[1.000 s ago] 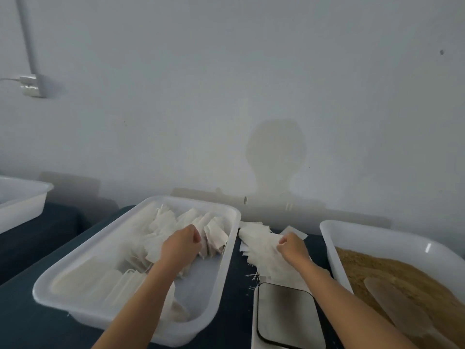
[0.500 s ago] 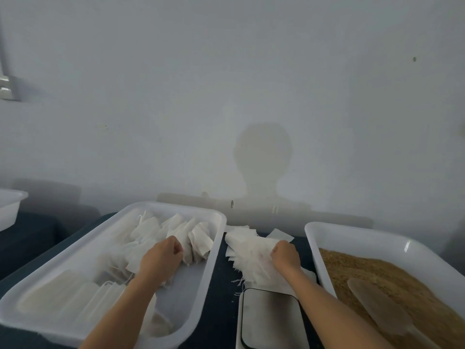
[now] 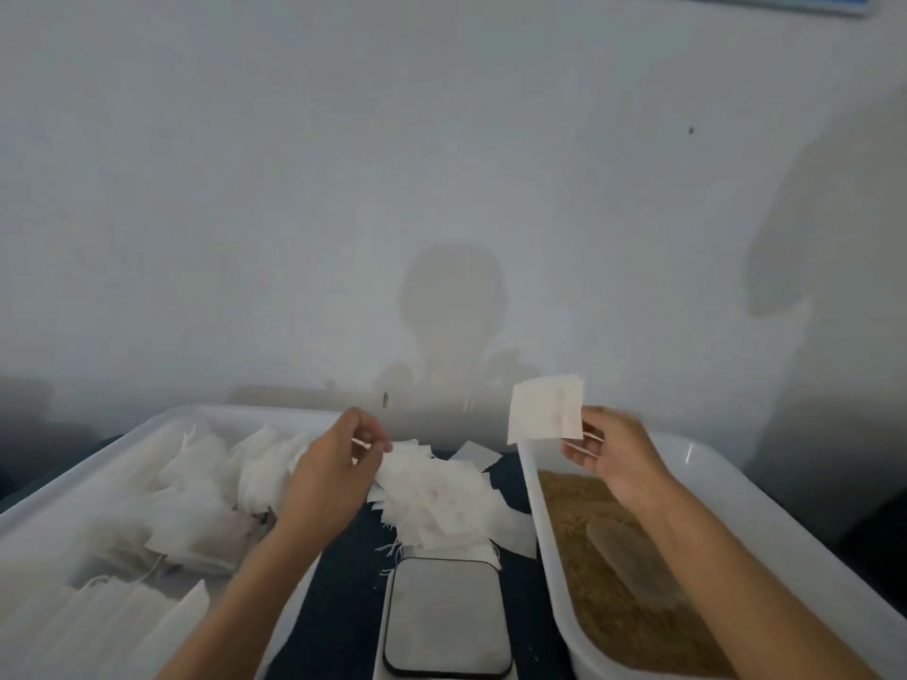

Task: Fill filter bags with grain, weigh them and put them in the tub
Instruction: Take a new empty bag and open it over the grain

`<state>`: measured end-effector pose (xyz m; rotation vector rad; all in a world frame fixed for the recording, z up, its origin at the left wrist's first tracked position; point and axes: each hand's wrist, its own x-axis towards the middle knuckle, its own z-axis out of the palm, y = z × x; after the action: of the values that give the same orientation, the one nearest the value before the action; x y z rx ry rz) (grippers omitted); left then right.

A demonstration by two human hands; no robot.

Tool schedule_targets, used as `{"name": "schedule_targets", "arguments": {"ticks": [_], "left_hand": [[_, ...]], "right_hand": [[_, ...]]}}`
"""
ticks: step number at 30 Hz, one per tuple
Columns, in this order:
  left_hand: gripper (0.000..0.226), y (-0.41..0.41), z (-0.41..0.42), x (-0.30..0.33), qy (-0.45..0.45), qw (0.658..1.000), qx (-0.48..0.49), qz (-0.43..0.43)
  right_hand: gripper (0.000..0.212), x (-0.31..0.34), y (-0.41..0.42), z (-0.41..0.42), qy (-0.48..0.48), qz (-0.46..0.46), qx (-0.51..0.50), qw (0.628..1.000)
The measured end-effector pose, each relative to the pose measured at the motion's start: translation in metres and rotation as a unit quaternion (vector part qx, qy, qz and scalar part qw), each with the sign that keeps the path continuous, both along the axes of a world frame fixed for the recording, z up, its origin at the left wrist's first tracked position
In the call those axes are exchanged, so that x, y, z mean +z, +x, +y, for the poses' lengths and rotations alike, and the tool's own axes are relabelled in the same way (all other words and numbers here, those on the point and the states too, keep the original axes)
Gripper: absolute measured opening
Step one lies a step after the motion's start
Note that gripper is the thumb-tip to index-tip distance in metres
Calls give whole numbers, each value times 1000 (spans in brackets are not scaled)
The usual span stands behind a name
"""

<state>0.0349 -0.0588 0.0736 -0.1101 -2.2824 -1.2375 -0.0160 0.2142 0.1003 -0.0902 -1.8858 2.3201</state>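
While faint, unreadable pink print marks it, right hand [image 3: 613,454] pinches filter bag [image 3: 546,408].

Scale [image 3: 446,615] sat at centre front on the table [image 3: 343,557]. Heap of empty filter bags [image 3: 437,498] lay directly behind it. Tub [image 3: 98,463] of filled bags [image 3: 206,488] stood left of the scale; tub of grain [image 3: 765,522] stood right, a scoop [image 3: 633,557] lying in the grain [image 3: 579,512]. Right hand [image 3: 613,454] held one bag [image 3: 546,408] above that tub's far left corner. Left hand [image 3: 333,468] was over the gap between left tub and heap.
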Motion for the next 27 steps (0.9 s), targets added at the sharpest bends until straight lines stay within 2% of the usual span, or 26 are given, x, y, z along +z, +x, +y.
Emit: {"name": "schedule_targets", "arguments": {"ticks": [3,7,9,11,16,21,24,27], "left_hand": [[19,1,42,0,12,995,-93,-21],[21,1,105,-15,-23,972,-223,-64],[14,-2,137,-27,-56,959,-265,-89],[5,-5,166,-38,-67,950,-282,-117],[19,-11,207,-58,-82,948,-276,-134],[21,-12,213,-68,-122,958,-251,-64],[12,-9,214,-68,-124,963,-240,-18],[20,-8,214,-67,-146,960,-239,17]], "right_hand": [[15,-14,25,29,32,-4,-6,999],[17,-39,52,56,183,3,-22,983],[13,-50,61,62,279,15,-22,960],[10,-58,65,64,330,24,-12,944],[16,-72,64,67,323,15,-19,946],[19,-77,64,71,308,1,-26,951],[18,-80,63,71,311,-19,-25,950],[15,-82,61,71,327,-45,-25,944]]}}
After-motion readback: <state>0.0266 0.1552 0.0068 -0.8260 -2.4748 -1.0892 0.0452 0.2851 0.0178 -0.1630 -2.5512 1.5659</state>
